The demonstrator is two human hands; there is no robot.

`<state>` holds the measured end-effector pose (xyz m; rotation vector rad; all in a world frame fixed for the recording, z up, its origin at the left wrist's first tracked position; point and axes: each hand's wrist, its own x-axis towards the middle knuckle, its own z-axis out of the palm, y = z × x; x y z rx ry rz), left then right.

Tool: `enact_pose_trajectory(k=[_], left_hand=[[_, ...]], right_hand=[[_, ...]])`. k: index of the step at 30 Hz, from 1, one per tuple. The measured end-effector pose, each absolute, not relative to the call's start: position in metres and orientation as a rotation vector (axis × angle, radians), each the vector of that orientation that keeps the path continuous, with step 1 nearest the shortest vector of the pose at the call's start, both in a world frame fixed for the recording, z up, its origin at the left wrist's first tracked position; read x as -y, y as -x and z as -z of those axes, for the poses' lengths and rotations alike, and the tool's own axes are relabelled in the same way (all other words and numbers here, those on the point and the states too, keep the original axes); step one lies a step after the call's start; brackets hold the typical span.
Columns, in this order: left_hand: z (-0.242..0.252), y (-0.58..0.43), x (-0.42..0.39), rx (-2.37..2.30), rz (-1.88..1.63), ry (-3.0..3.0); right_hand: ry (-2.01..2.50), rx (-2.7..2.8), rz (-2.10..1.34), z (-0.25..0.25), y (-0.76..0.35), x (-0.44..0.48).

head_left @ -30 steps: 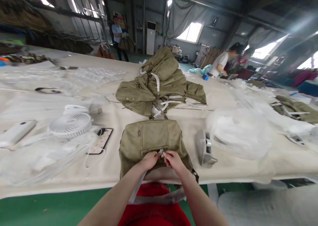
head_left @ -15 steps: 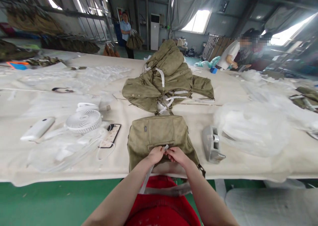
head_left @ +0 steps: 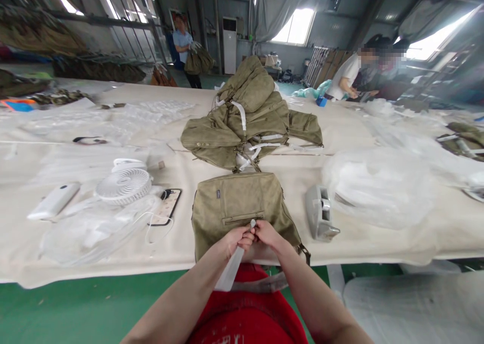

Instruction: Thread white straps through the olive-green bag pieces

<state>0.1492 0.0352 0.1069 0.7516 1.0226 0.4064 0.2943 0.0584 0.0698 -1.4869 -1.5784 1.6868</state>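
Note:
An olive-green bag point(head_left: 242, 195) lies at the near edge of the table, its zipped front pocket facing up. Over its lower part my left hand point(head_left: 239, 237) is closed around a white wrapping strip point(head_left: 231, 271), whose loose end hangs toward my lap. My right hand point(head_left: 266, 232) pinches the strip's upper end close beside the left; a short white tip sticks up between the fingers. Whether the fingers also grip a part of the bag is hidden. A whitish wrapped band point(head_left: 260, 284) crosses in front of my red clothing.
Several olive bags with white-wrapped handles point(head_left: 249, 112) are piled beyond. A tape dispenser point(head_left: 320, 213) and clear plastic bags point(head_left: 378, 193) lie right; a white fan point(head_left: 124, 185), phone point(head_left: 166, 207) and white device point(head_left: 54, 201) lie left. Co-workers point(head_left: 346, 74) stand farther back.
My left hand has turned and curled its fingers around the strip. More of the strip's loose end shows below it. The right hand stays close by, still pinching. The view has shifted slightly.

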Motion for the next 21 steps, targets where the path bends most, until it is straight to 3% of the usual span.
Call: enact_pose_trajectory(k=[11, 21], left_hand=[[-0.107, -0.159, -0.026, -1.600, -0.500, -1.288], [-0.104, -0.175, -0.009, -1.778, -0.281, -1.703]], right_hand=[[1.497, 1.526, -1.730, -0.068, -0.301, -0.060], [1.361, 1.241, -1.919, -0.080, -0.311, -0.050]])
